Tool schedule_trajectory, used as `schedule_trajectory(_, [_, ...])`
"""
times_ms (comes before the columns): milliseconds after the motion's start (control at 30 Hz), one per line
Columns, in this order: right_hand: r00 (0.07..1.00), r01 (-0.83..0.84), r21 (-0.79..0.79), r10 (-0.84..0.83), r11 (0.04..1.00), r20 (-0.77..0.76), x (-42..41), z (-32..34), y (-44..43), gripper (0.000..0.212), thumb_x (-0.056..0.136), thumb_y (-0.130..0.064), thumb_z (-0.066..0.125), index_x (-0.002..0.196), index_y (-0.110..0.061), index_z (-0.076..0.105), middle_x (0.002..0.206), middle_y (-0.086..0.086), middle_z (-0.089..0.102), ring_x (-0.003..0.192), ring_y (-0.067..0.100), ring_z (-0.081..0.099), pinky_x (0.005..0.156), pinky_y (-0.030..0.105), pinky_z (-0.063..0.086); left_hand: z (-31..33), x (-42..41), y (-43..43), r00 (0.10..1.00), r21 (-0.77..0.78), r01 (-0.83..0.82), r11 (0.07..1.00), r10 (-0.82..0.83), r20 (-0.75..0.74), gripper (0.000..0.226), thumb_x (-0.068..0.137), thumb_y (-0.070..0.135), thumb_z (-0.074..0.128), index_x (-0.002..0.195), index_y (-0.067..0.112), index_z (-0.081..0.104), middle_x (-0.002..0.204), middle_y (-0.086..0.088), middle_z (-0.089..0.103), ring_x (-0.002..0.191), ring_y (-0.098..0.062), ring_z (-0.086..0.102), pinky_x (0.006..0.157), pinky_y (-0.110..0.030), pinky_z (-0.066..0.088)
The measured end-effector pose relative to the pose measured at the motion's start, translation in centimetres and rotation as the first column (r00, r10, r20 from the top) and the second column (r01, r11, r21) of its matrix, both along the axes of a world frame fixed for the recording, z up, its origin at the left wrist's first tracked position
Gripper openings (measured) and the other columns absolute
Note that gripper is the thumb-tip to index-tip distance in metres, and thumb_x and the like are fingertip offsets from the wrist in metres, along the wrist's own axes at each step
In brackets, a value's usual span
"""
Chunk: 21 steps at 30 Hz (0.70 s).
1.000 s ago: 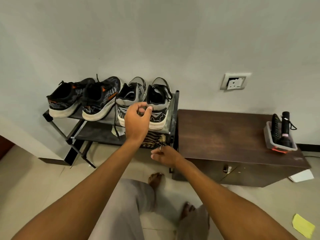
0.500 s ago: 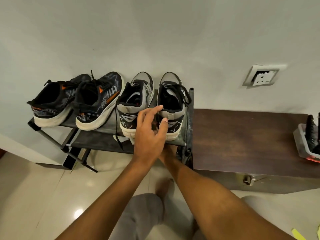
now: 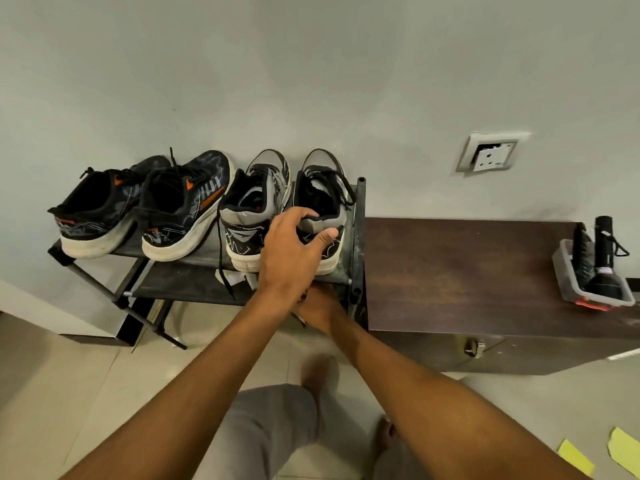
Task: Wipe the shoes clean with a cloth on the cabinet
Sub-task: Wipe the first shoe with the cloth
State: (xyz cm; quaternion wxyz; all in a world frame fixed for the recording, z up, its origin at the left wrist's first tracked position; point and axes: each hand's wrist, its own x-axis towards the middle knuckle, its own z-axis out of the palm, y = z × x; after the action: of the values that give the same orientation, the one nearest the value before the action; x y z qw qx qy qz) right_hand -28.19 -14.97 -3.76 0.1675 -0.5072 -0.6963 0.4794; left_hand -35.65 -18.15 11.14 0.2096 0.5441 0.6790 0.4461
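Observation:
A pair of grey and black sneakers stands at the right end of the shoe rack's [image 3: 360, 237] top shelf, heels toward me. My left hand [image 3: 291, 251] grips the heel of the right grey shoe [image 3: 325, 188], fingers over the collar and thumb on the back. The left grey shoe [image 3: 249, 216] sits right beside it. My right hand [image 3: 320, 308] reaches under the top shelf toward the lower shelf; its fingers are hidden behind my left hand. No cloth is plainly visible. The dark wooden cabinet [image 3: 460, 275] stands against the rack's right side.
Two dark sneakers with orange marks [image 3: 100, 209] [image 3: 187, 206] fill the rack's left half. A small tray [image 3: 568, 285] holding a black flashlight [image 3: 604, 261] sits at the cabinet's right end. A wall socket [image 3: 491, 155] is above. Yellow notes [image 3: 575, 457] lie on the tiled floor.
My left hand moved from between the grey shoes onto the right shoe's heel and closed round it. My right hand went deeper under the top shelf. The view shifted slightly.

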Motion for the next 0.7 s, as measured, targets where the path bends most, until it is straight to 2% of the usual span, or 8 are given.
schedule_trajectory(67, [0.998,-0.063,-0.022,0.063,0.998,0.003,1.2,1.2,-1.0,0.054,0.088,-0.018,0.078,0.135,-0.009,0.056,0.133,0.001,0.062,0.121,0.007,0.052,0.096,0.019,0.042,0.3,-0.2,0.2,1.0,-0.019,0.005,1.0,-0.006,-0.002,0.029,0.084,0.047,0.077,0.106,0.033,0.063,0.105,0.008,0.064,0.099,-0.011,0.063,0.088,-0.041,0.056])
schedule_trajectory(200, [0.997,-0.049,-0.02,0.05,0.999,0.052,3.7,3.0,-2.8,0.059,0.083,-0.03,0.085,0.13,-0.005,0.058,0.129,0.007,0.067,0.119,0.021,0.063,0.105,0.038,0.051,1.3,0.0,-0.2,1.0,-0.033,-0.018,0.999,0.018,0.02,0.027,0.083,0.043,0.078,0.1,0.027,0.064,0.095,0.004,0.069,0.09,-0.015,0.067,0.082,-0.045,0.058])
schedule_trajectory(267, [0.997,-0.06,-0.047,0.063,0.997,0.052,4.9,3.9,-3.4,0.067,0.081,-0.038,0.086,0.133,-0.007,0.056,0.132,0.006,0.066,0.121,0.021,0.062,0.105,0.041,0.051,1.9,0.3,-0.7,0.999,-0.028,-0.043,0.999,0.043,0.031,0.027,0.086,0.039,0.079,0.099,0.022,0.063,0.09,0.002,0.069,0.086,-0.015,0.068,0.08,-0.046,0.058])
schedule_trajectory(400, [0.996,-0.091,-0.11,0.093,0.99,0.012,8.4,6.6,-4.9,0.082,0.071,-0.053,0.088,0.137,-0.015,0.057,0.129,0.002,0.068,0.118,0.017,0.064,0.104,0.041,0.053,3.2,1.5,-2.1,0.997,0.009,-0.063,0.998,0.063,0.051,0.033,0.084,0.048,0.077,0.101,0.024,0.063,0.089,0.001,0.07,0.084,-0.017,0.069,0.077,-0.048,0.059])
schedule_trajectory(467, [0.997,-0.071,-0.129,0.066,0.989,-0.039,10.8,8.0,-5.5,0.076,0.068,-0.058,0.087,0.127,-0.017,0.064,0.119,0.0,0.073,0.109,0.015,0.068,0.099,0.041,0.056,4.1,2.2,-2.6,0.998,0.03,-0.055,0.998,0.053,0.041,0.033,0.083,0.049,0.078,0.1,0.024,0.064,0.088,0.001,0.07,0.084,-0.017,0.069,0.077,-0.047,0.059])
schedule_trajectory(567, [0.987,-0.031,-0.14,0.009,0.99,-0.158,15.6,10.2,-5.7,0.04,0.078,-0.044,0.084,0.106,-0.019,0.071,0.102,0.001,0.078,0.096,0.016,0.074,0.094,0.04,0.059,5.7,4.2,-3.1,0.999,0.073,-0.018,0.997,0.016,0.037,0.031,0.082,0.044,0.081,0.097,0.022,0.065,0.083,-0.001,0.068,0.082,-0.021,0.068,0.076,-0.044,0.058])
schedule_trajectory(633, [0.981,0.051,-0.138,-0.076,0.989,-0.179,19.0,11.4,-5.5,0.026,0.082,-0.037,0.08,0.098,-0.018,0.07,0.098,0.002,0.078,0.094,0.019,0.075,0.096,0.045,0.058,6.4,6.0,-3.1,0.999,0.088,0.011,0.996,-0.014,0.031,0.028,0.083,0.041,0.081,0.096,0.022,0.065,0.086,-0.002,0.068,0.086,-0.021,0.068,0.078,-0.039,0.057])
schedule_trajectory(700, [0.965,0.14,-0.134,-0.166,0.981,-0.203,22.3,12.1,-5.5,0.017,0.086,-0.028,0.076,0.094,-0.015,0.069,0.096,0.007,0.079,0.095,0.024,0.075,0.097,0.049,0.057,6.7,8.3,-3.0,0.998,0.088,0.044,0.995,-0.047,0.035,0.025,0.085,0.037,0.08,0.093,0.022,0.062,0.089,0.0,0.069,0.085,-0.011,0.066,0.076,-0.028,0.056])
